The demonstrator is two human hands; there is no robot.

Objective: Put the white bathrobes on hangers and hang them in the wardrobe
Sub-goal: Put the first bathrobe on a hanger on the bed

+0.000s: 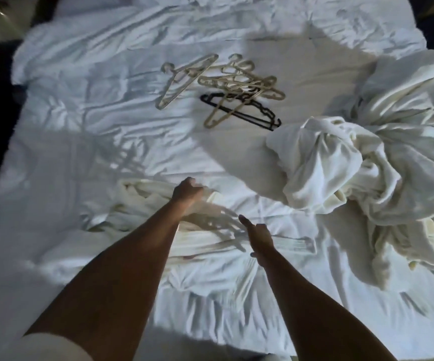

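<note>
Two bare hands work a white bathrobe [197, 241] spread on the bed [54, 126]: left hand [188, 191] clutches its far fabric, right hand [258, 234] hovers above it, fingers straight.

Dim, bluish light; hard shadows; soft, bowed edges

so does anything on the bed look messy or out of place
Yes. The hangers lie in a tangled pile, one black hanger among the pale ones, and the bathrobes are crumpled in a heap at the right.
</note>
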